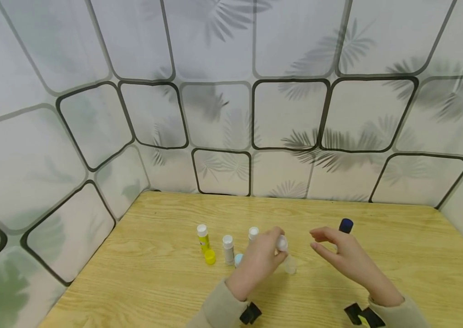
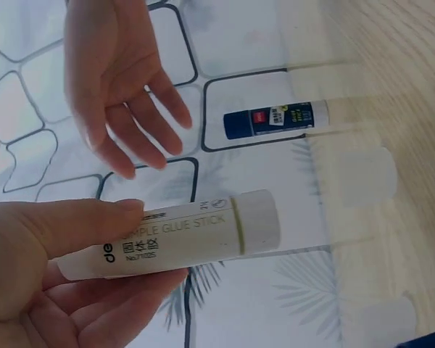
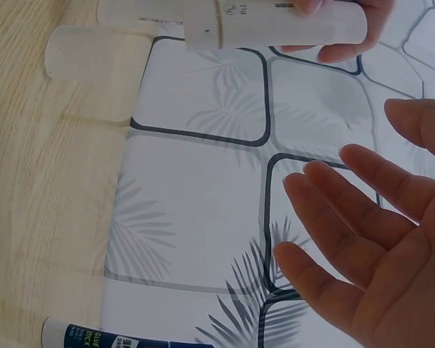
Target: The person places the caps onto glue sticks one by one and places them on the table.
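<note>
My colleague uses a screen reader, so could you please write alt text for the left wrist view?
A person's left hand holds a white glue stick between thumb and fingers. The right hand holds nothing, its palm toward the camera. A dark blue glue stick stands on a wooden table by a patterned wall.

Glue stk [image 2: 188, 240] in LH [image 1: 259, 258], RH [image 1: 348, 258] to R.
</note>
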The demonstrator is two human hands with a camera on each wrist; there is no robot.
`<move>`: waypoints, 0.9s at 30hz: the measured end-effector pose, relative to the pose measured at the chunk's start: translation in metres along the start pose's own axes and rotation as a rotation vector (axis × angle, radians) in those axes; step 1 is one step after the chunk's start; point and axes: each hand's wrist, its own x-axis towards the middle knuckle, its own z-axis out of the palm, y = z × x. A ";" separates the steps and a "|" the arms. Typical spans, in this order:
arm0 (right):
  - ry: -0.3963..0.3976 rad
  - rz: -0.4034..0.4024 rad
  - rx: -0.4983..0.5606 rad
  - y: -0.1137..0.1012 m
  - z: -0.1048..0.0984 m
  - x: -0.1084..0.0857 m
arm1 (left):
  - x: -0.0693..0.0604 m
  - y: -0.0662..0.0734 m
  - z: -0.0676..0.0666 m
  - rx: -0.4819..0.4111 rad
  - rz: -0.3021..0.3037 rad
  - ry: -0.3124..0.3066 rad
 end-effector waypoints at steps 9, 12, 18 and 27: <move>-0.001 -0.009 -0.005 -0.001 -0.001 0.000 | -0.005 0.007 -0.011 -0.103 -0.019 0.133; -0.005 -0.006 -0.003 -0.001 -0.001 0.001 | -0.006 0.007 -0.012 -0.162 -0.005 0.181; -0.016 0.008 0.003 -0.001 -0.002 0.001 | -0.006 0.006 -0.015 -0.255 0.036 0.312; -0.030 0.022 0.019 0.000 -0.002 0.000 | -0.007 0.004 -0.018 -0.289 0.119 0.430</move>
